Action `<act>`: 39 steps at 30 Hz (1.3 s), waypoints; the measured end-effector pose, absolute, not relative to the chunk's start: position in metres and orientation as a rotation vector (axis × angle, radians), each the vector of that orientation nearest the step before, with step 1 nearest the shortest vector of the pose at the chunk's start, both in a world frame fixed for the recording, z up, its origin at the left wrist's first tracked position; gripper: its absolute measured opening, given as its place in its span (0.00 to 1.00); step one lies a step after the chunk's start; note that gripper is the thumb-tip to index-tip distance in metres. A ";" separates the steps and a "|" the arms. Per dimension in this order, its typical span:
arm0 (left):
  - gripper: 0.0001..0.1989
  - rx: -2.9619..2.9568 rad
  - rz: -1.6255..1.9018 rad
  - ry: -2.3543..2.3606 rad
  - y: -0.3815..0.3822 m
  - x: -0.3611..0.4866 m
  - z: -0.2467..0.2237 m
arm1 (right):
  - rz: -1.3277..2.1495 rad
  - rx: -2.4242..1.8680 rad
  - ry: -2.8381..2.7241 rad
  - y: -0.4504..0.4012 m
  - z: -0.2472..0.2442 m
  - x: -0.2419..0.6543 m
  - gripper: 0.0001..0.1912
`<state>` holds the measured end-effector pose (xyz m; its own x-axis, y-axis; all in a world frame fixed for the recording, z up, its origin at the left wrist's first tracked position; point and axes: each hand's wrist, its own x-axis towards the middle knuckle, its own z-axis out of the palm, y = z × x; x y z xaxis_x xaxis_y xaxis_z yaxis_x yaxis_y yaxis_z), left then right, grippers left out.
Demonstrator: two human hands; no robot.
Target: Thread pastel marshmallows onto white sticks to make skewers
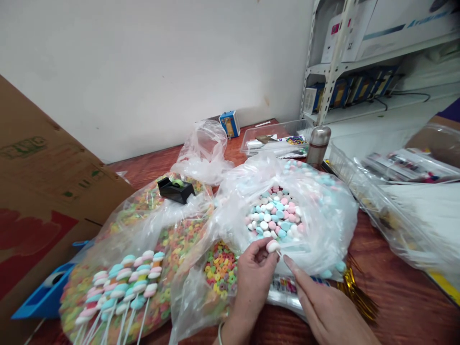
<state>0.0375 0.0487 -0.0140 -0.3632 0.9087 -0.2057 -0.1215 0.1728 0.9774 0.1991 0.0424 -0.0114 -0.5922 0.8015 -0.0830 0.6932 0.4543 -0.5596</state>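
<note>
Between thumb and index finger, my left hand [256, 268] pinches a pink and white candy [272, 246] near the bottom middle. A thin white stick [279, 254] shows just below that candy. My right hand [312, 292] is close on the right, its fingers together and angled towards the stick; what they grip is hard to make out. Behind both hands, an open plastic bag [323, 211] holds pink, white and blue candies [276, 215]. Several sticks threaded with candies [122, 282] lie on a bag of coloured rings at the lower left.
A black tape dispenser [177, 190] sits on the ring bag. A blue dispenser [48, 292] and a cardboard box [53, 158] stand left. Behind are a clear tray [251, 140] and a bottle [318, 143]. Gold tinsel [355, 294] and a plastic container [381, 225] lie right.
</note>
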 end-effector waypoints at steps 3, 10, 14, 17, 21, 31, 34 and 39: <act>0.13 0.879 1.361 1.527 0.045 0.039 -0.012 | 0.712 -1.293 -2.497 0.040 -0.017 0.199 0.29; 0.14 1.235 1.261 1.639 0.020 0.051 -0.015 | 0.397 -1.374 -2.517 0.042 -0.025 0.183 0.18; 0.23 1.472 1.134 1.758 -0.003 0.033 -0.015 | 0.480 -1.482 -2.481 0.042 -0.029 0.173 0.12; 0.22 1.615 1.006 2.023 -0.015 -0.007 -0.007 | 0.560 -1.425 -2.446 0.042 -0.028 0.174 0.12; 0.16 1.741 0.593 2.150 -0.023 -0.051 -0.002 | 0.538 -1.331 -2.451 0.039 -0.025 0.178 0.11; 0.03 1.466 0.709 2.233 -0.029 -0.050 -0.012 | 1.038 -1.071 -2.573 0.016 -0.025 0.158 0.14; 0.03 1.399 0.841 2.131 -0.026 -0.044 -0.008 | 1.097 -1.061 -2.598 0.015 -0.024 0.152 0.15; 0.04 1.271 0.995 1.952 -0.023 -0.032 -0.004 | 1.126 -1.089 -2.577 0.018 -0.023 0.150 0.15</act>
<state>-0.0322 -0.0229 -0.0041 -0.3618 0.9287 -0.0819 0.4795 0.2607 0.8379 0.1500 0.0177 -0.0233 -0.7323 0.6616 -0.1611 0.5677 0.4626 -0.6810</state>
